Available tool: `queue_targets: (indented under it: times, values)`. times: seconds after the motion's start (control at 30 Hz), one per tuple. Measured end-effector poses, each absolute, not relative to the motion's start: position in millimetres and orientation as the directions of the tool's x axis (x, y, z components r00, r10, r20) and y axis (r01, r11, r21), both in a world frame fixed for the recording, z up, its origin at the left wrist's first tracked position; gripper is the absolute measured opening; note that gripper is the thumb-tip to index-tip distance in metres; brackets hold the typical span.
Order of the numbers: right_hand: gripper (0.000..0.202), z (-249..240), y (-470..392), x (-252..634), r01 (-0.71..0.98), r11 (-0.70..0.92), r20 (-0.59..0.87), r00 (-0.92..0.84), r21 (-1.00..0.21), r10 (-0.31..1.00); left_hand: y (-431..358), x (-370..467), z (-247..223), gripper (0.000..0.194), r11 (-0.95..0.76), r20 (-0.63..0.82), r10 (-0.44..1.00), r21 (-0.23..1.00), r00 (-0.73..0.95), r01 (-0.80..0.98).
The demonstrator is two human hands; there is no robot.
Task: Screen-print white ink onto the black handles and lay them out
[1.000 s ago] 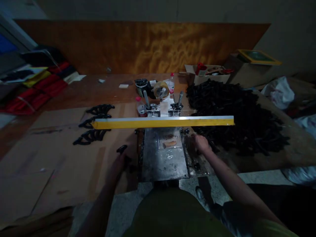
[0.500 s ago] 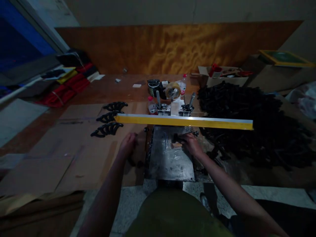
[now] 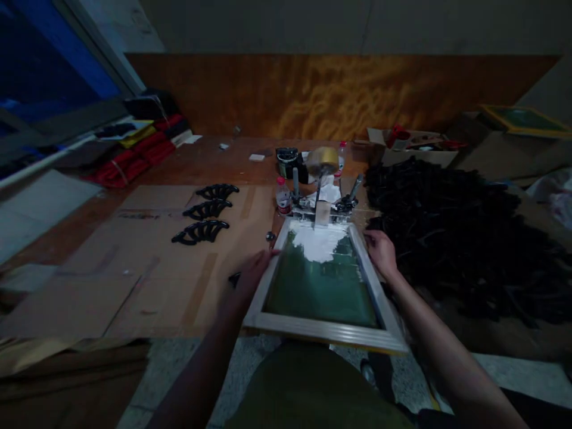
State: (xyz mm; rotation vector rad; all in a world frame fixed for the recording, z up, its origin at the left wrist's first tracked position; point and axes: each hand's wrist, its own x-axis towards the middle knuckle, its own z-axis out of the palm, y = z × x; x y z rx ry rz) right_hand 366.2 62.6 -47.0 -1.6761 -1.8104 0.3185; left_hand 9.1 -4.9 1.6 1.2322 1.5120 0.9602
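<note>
Gripping the side rails of a printing screen (image 3: 322,280), both hands hold the frame flat over the work plate. Left hand (image 3: 254,271): fingers wrapped on the frame's left rail, near its middle. Right hand (image 3: 381,253): fingers closed on the right rail, toward the far end. Neither palm is empty; each is clamped on the pale wooden frame.

Change from the two earlier views: the screen then stood tipped up on its far hinge, showing only its yellow edge as a level bar, with the metal plate beneath it bare and the right hand at a small piece on that plate. Now the frame lies lowered, green mesh facing up, and the plate is covered. In judgement, loading is finished and the screen is seated for a print pass.

On the mesh, at the frame's far end: a pool of white ink (image 3: 319,241), with a scraper (image 3: 322,210) standing in it. Just beyond the frame: two hinge clamps (image 3: 346,202), a small bottle (image 3: 282,199), a tape roll (image 3: 322,159).

Right of the frame: a large heap of black parts (image 3: 456,226). Left of the frame: three fanned rows of black parts (image 3: 201,231) laid on cardboard (image 3: 134,280), and one black part (image 3: 234,278) just beside the left hand.
</note>
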Motion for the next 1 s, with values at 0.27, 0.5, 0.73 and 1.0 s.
queue_targets:
  times: [0.27, 0.5, 0.73, 1.0]
  values:
    - [0.038, -9, 124, 277, 0.901, 0.393, 0.116, -0.377, -0.182, 0.919, -15, 12, -88, 0.059, 0.201, -0.208, 0.978, 0.943, -0.002, 0.265]
    - [0.020, -24, 73, 268, 0.832, 0.547, -0.027, -0.551, -0.088, 0.834, -16, 8, -104, 0.059, 0.254, -0.258, 0.966, 0.924, -0.024, 0.284]
    - [0.019, -15, 50, 282, 0.660, 0.714, 0.011, -0.733, -0.233, 0.681, -16, 10, -97, 0.054, 0.257, -0.256, 0.966, 0.920, -0.043, 0.296]
    - [0.021, -37, 25, 283, 0.671, 0.713, 0.218, -0.679, -0.205, 0.701, -18, 10, -86, 0.054, 0.251, -0.252, 0.967, 0.944, -0.024, 0.214]
